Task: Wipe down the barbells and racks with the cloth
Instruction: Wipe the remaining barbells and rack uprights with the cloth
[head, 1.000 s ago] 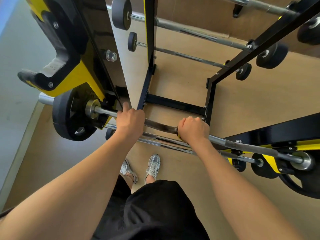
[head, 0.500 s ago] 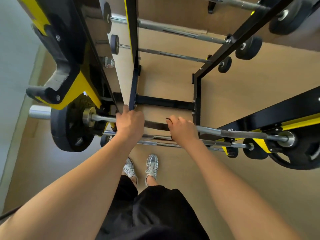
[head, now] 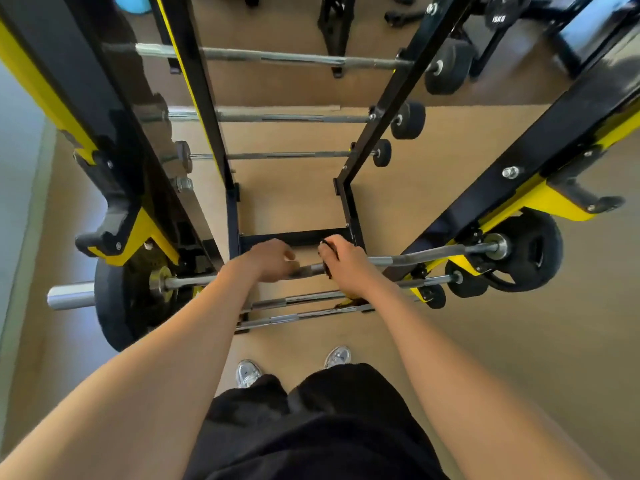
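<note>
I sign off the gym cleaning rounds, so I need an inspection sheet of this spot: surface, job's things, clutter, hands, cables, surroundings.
Surface: tan floor.
Job's things: barbell lies across the yellow-and-black rack; dark cloth is wrapped on the bar.
Clutter: nothing seen.
Hands: right hand grips the cloth round the bar; left hand is on the bar beside it, grip too blurred to tell.
Cables: nothing seen.
Surroundings: more barbells on a rear black rack; weight plate at upper right.
</note>
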`<state>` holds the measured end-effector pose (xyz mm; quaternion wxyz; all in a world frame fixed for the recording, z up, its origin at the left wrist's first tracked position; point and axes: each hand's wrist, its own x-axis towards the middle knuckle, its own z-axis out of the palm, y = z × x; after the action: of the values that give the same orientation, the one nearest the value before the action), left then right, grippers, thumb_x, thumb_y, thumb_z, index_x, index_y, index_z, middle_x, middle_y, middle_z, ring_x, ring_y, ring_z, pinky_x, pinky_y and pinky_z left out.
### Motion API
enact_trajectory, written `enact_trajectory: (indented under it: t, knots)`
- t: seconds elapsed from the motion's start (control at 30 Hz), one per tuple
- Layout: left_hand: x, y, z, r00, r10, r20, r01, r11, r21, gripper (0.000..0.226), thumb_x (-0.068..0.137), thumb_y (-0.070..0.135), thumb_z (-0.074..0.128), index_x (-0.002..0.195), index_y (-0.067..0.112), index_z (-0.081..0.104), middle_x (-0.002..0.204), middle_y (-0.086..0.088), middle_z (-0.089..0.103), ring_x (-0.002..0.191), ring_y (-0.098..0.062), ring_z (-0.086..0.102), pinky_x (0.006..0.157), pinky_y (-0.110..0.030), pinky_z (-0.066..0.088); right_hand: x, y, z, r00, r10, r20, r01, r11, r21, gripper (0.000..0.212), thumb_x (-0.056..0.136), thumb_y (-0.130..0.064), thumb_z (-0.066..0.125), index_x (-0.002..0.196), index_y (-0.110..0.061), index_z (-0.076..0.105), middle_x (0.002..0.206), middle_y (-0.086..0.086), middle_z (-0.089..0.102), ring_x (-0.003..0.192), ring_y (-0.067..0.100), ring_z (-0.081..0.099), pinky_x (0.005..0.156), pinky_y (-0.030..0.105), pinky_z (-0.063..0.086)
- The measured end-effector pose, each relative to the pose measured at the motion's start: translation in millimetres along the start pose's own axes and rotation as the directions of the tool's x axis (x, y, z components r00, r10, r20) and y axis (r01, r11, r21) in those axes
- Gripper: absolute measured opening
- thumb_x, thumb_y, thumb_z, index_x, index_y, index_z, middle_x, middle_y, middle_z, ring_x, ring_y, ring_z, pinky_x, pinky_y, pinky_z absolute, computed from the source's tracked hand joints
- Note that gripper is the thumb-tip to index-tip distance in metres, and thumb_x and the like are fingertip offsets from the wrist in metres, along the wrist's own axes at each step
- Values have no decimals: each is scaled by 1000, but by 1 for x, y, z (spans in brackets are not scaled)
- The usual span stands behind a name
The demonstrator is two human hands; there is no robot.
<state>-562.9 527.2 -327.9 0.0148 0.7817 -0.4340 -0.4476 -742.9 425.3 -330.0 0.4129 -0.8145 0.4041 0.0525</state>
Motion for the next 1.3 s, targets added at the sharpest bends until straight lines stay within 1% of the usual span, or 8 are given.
enact_trajectory:
  t: [0.13,0.23,0.4,0.53,0.8,0.93,1.1,1.3]
  knots:
    - [-4,54,-10,989,140,41,-107,887,-449,30,108,39,54,127,21,68,119,0,72,108,-22,71,98,-45,59,-11,5,-18,993,121,4,-113,907,406,35,104,-33,56,134,-20,45,112,1,61,103,15,60,89,37,49]
    - [4,87,-5,988,153,26,-117,843,-525,24,107,34,57,118,18,71,107,-4,78,102,-24,75,94,-48,62,-13,27,-34,992,124,-25,-91,833,546,46,87,-32,67,132,-27,58,124,4,64,114,19,63,105,48,53]
    - [29,139,21,996,82,-36,-87,788,-609,29,102,40,66,110,13,74,99,-8,76,91,-19,72,93,-40,62,-18,82,-73,988,145,-54,-71,737,672,55,93,-34,65,147,-34,50,136,-3,59,126,15,58,109,40,49]
    - [48,184,47,997,78,25,-41,740,-672,29,103,37,66,117,12,69,100,-6,80,92,-16,77,94,-39,61,-22,133,-103,989,122,-83,-49,802,595,31,102,-20,54,131,-29,59,123,-3,67,119,15,62,109,41,50]
    - [65,228,86,997,-21,-71,-47,569,-821,28,101,35,68,115,11,70,106,-9,79,102,-21,77,98,-44,60,-21,188,-134,997,69,-18,-50,854,518,36,99,-48,62,128,-26,67,114,-7,72,110,12,67,100,39,58]
    - [67,232,94,993,-76,-94,-40,529,-848,38,97,43,71,113,9,73,102,-11,79,102,-22,77,101,-43,59,-23,204,-137,993,30,-112,17,919,394,20,103,-38,63,110,-23,74,94,-7,75,91,10,71,89,35,62]
    - [70,239,93,999,-32,-41,-21,462,-887,42,92,44,77,114,9,70,108,-11,75,105,-24,74,103,-44,58,-18,203,-149,995,16,-97,24,918,396,24,110,-33,49,119,-22,68,103,-6,70,97,9,66,91,29,58]
    - [73,242,93,991,-105,-87,-17,541,-841,32,94,20,78,125,21,69,110,-11,73,93,-22,77,86,-41,65,-6,209,-158,937,119,-328,-15,952,304,23,108,-26,53,115,-9,68,95,-2,68,79,4,60,63,7,49]
